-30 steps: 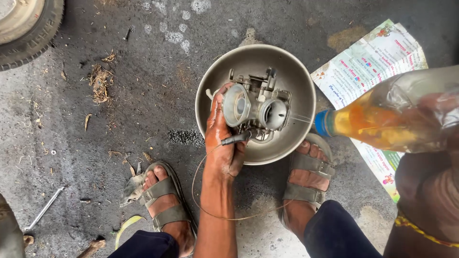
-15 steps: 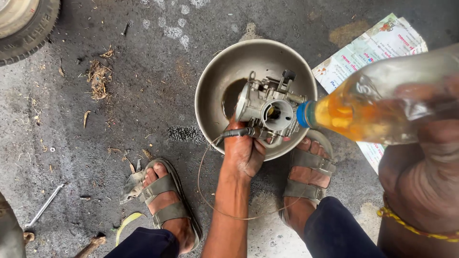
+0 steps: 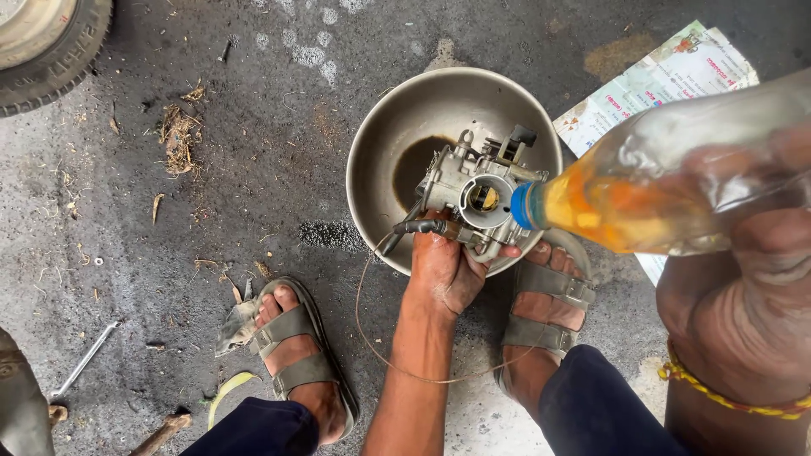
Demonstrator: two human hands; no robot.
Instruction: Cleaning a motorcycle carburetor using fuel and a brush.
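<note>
Over the metal bowl (image 3: 397,143), the left hand (image 3: 448,266) grips a carburettor (image 3: 477,194) from below, fingers closed around its lower body, holding it just above the bowl's inside. Its round bore faces up toward the camera; the cast body is dull grey aluminium, knobbly with screws, levers and a black fitting on top. A short black hose stub juts out toward the left. At the right edge, close to the camera and blurred, the right hand (image 3: 777,279) is wrapped around a clear plastic bottle (image 3: 676,186) of amber liquid. The bottle lies nearly level, its long axis running right to left, and its blue neck touches the carburettor's right side. A dark puddle sits in the bowl's smooth, dented bottom. Beneath are two sandalled feet (image 3: 296,355), rough stained concrete, a thin wire loop (image 3: 372,338) and a printed paper sheet (image 3: 659,84).
</note>
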